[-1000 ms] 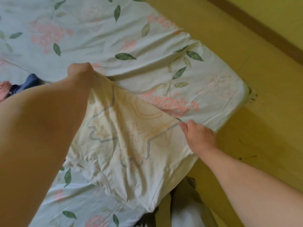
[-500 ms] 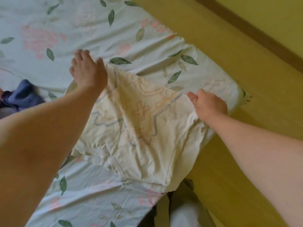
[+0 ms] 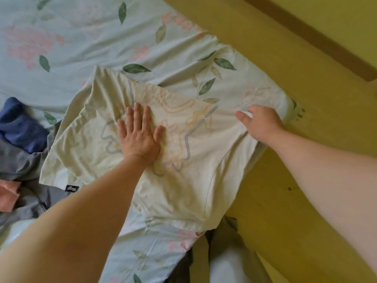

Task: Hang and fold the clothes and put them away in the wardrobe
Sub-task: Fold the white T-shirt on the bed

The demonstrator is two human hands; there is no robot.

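A cream T-shirt (image 3: pixel 204 180) with a faint orange and grey print lies spread on the floral bed sheet (image 3: pixel 81 37), its lower part hanging over the bed's corner. My left hand (image 3: pixel 138 137) presses flat on the middle of the print, fingers straight. At the shirt's right edge near the bed corner, my right hand (image 3: pixel 261 125) pinches the fabric with curled fingers. A small black label shows at the shirt's left hem.
A pile of other clothes lies at the left: a blue garment (image 3: pixel 20 127), a grey one (image 3: pixel 24 172) and a pink one (image 3: pixel 9 193). Yellow floor (image 3: pixel 306 78) runs to the right of the bed, with a brown skirting strip beyond.
The shirt was held up by both hands; it has been laid down on the bed. My left hand let go and now presses flat on it. My right hand moved right, still holding the edge.
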